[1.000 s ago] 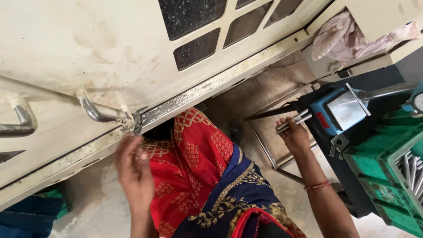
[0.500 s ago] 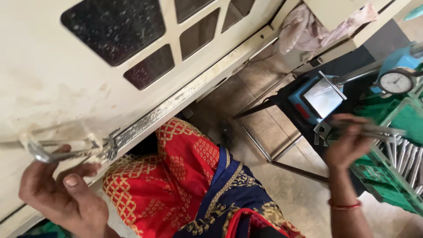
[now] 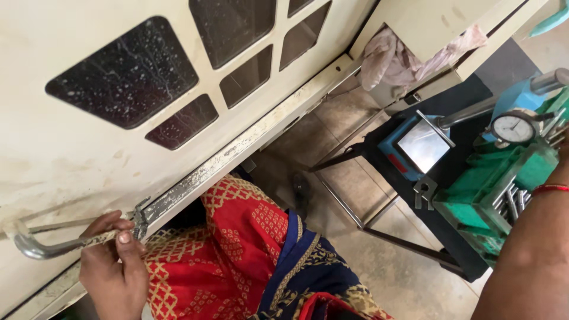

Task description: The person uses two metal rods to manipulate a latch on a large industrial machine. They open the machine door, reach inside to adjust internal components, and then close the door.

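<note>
My left hand (image 3: 112,269) is closed around the curved metal handle (image 3: 41,248) on the cream machine door (image 3: 71,160), at the lower left. My right forearm (image 3: 527,255), with a red bangle (image 3: 550,189) at the wrist, reaches toward the right edge over the green tray (image 3: 474,207) of metal rods. The right hand itself is cut off by the frame edge, so its grip is hidden. A red patterned garment (image 3: 237,249) covers my lap below.
A dial gauge (image 3: 513,127) and a blue block with a shiny plate (image 3: 422,145) stand on a black stand (image 3: 450,249) at right. A pale rag (image 3: 385,56) hangs from a cream cabinet above. The door has several dark window panes (image 3: 127,77).
My left hand has closed on the door handle. My right arm moved further right over the green tray, taking the hand and the metal piece it held out of the frame.
</note>
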Demonstrator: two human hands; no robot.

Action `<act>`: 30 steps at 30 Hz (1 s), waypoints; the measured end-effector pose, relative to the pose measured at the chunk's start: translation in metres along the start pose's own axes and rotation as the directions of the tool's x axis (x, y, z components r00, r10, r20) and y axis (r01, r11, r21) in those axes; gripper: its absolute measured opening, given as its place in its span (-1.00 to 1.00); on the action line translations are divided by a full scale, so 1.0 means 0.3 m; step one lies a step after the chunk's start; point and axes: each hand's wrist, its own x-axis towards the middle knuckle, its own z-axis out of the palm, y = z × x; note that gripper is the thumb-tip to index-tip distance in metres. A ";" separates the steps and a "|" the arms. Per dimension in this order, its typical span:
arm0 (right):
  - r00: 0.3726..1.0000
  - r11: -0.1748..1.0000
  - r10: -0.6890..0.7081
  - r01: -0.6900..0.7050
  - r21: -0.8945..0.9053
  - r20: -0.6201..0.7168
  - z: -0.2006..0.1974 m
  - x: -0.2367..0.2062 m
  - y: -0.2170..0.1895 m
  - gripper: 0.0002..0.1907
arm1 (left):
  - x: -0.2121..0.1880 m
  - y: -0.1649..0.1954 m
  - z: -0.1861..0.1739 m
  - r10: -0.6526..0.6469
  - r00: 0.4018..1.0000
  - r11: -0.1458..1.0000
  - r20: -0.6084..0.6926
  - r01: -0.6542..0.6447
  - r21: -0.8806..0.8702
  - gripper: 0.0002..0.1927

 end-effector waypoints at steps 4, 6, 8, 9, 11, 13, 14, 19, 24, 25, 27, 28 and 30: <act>0.990 0.990 0.109 -0.116 0.081 0.090 0.016 -0.005 0.005 -0.54 | 0.004 -0.014 0.014 -0.032 0.999 0.999 -0.019 0.032 0.016 -0.67; 0.985 0.985 0.170 -0.169 -0.014 0.038 0.029 -0.035 0.000 -0.60 | -0.001 -0.021 0.026 -0.006 0.999 1.000 -0.036 0.005 -0.028 -0.69; 0.991 0.973 0.125 -0.130 -0.192 -0.036 0.046 -0.074 -0.023 -0.57 | 0.002 -0.029 0.038 0.012 0.998 0.997 -0.057 -0.016 -0.071 -0.70; 0.993 0.954 0.097 -0.112 -0.277 -0.070 0.054 -0.091 -0.038 -0.55 | 0.002 -0.031 0.042 0.010 0.998 0.996 -0.063 -0.016 -0.086 -0.71; 0.995 0.940 0.075 -0.094 -0.327 -0.071 0.068 -0.133 -0.058 -0.53 | -0.003 -0.030 0.035 0.011 0.998 0.996 -0.060 -0.016 -0.089 -0.71; 0.998 0.968 0.054 -0.062 -0.243 -0.040 0.076 -0.160 -0.076 -0.49 | -0.002 -0.029 0.032 0.028 0.998 0.997 -0.062 -0.032 -0.073 -0.70; 0.999 0.985 0.051 -0.051 -0.165 -0.007 0.077 -0.172 -0.079 -0.45 | -0.003 -0.028 0.028 0.022 0.998 0.999 -0.053 -0.024 -0.038 -0.71; 0.998 0.998 0.050 -0.052 0.048 0.034 0.050 -0.241 -0.013 -0.33 | -0.005 -0.022 0.006 0.085 0.995 0.995 -0.055 -0.082 0.062 -0.71; 0.986 0.959 -0.104 0.064 -0.276 -0.130 -0.038 -0.405 0.113 -0.44 | 0.001 -0.039 -0.015 0.077 0.997 0.985 -0.017 -0.074 0.158 -0.72; 0.982 0.919 -0.137 0.077 -0.386 -0.130 -0.049 -0.434 0.126 -0.46 | 0.004 -0.047 -0.017 0.077 0.997 0.980 -0.007 -0.074 0.187 -0.72; 0.974 0.800 -0.197 0.092 -0.593 -0.115 -0.054 -0.488 0.137 -0.51 | 0.002 -0.068 -0.009 0.115 0.993 0.985 -0.037 -0.109 0.134 -0.71; 0.972 0.742 -0.209 0.085 -0.665 -0.109 -0.045 -0.513 0.136 -0.51 | 0.000 -0.081 -0.003 0.130 0.990 0.986 -0.056 -0.124 0.109 -0.71; 0.971 0.674 -0.225 0.095 -0.732 -0.081 -0.006 -0.544 0.116 -0.53 | -0.003 -0.111 0.014 0.189 0.976 0.977 -0.104 -0.176 0.120 -0.74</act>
